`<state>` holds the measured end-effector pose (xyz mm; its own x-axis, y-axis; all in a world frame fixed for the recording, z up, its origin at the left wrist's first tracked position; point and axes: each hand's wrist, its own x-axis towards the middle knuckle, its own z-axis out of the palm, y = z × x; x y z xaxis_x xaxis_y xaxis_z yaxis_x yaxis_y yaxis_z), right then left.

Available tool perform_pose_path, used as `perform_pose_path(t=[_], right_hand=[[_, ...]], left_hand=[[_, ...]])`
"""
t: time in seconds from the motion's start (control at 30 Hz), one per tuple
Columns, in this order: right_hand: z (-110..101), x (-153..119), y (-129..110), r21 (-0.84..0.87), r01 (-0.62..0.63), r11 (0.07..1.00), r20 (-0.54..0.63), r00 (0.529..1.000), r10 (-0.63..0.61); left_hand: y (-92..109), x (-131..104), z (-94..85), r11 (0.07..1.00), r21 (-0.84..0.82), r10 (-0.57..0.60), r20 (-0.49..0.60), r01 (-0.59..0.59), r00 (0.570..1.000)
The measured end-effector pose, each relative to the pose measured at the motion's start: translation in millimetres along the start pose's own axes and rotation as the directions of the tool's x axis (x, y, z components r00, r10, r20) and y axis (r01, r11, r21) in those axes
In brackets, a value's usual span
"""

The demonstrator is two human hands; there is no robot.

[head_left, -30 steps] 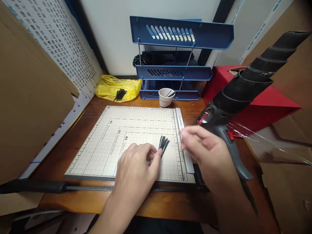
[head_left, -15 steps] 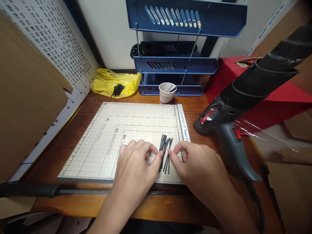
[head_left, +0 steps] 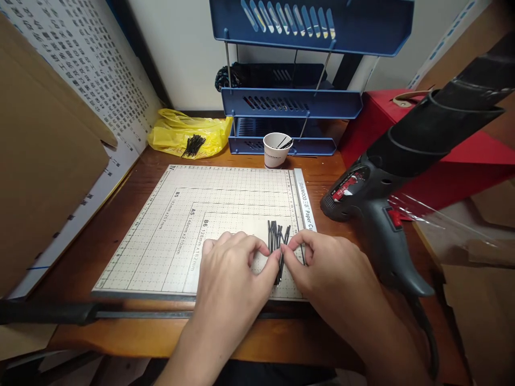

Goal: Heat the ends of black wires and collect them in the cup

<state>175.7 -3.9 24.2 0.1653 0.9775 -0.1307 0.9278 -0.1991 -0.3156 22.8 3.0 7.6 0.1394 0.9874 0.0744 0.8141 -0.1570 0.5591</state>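
A small bunch of thin black wires (head_left: 275, 230) with silvery lower tips lies on the gridded board of a paper cutter (head_left: 233, 187), near its right edge. My left hand (head_left: 237, 268) closes on the bunch from the left, thumb and forefinger pressed to it. From the right, my right hand (head_left: 328, 262) pinches at the same wires, its fingertips nearly meeting those of the left. Several upper wire ends fan apart slightly. The fingers cover the middle of the bunch.
A heat gun (head_left: 374, 214) stands at the right, beside a red box (head_left: 450, 161). Behind the board are a paper cup (head_left: 276, 155) holding black pieces, a yellow bag (head_left: 169, 134) with more wires (head_left: 195, 145), and a blue tray rack (head_left: 292, 102). The cutter's handle (head_left: 48, 312) extends along the front left.
Both hands have shifted slightly right across the board and drawn closer together. The lower ends of the wires are bunched more tightly between them.
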Motion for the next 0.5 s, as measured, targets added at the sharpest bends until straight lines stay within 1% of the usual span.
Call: perform_pose_path(t=[0.23, 0.37, 0.5], right_hand=[[0.5, -5.0, 0.9, 0.003, -0.008, 1.000, -0.061, 0.998, 0.008], [-1.0, -5.7, 5.3, 0.010, 0.010, 1.000, -0.124, 0.992, -0.009], [0.0, -4.2, 7.2, -0.008, -0.002, 1.000, -0.077, 0.997, 0.002]], left_hand=[[-3.1, -2.3, 3.3, 0.999, -0.007, 0.034, -0.044, -0.035, 0.998], [-4.0, -2.4, 2.5, 0.999, -0.024, 0.038, -0.033, -0.039, 0.999], [-4.0, -1.7, 1.6, 0.999, -0.032, 0.028, 0.000, -0.028, 1.000]])
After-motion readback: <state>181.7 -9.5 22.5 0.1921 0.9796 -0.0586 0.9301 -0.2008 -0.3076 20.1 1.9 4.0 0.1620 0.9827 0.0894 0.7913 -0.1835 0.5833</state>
